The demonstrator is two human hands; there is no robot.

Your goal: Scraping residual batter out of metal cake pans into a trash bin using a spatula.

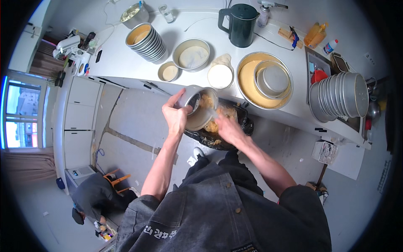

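My left hand (176,116) grips a round metal cake tin (196,123) by its side, tilted over a bin lined with a black bag (215,145). A dark gap shows inside the tin, beside its pale round face. My right hand (228,126) is blurred at the tin's right edge. Its fingers are closed on a pale, thin scraper-like tool (211,114), too blurred to name surely. Yellow-brown cake scraps (232,114) lie in the bin below both hands.
The white counter (195,26) holds stacked cake tins (148,44), a wide tin (191,54), a small tin (168,71), nested tins (247,75) and a dark green kettle (242,26). More stacked tins (340,96) stand by the sink. Another person (97,198) bends at lower left.
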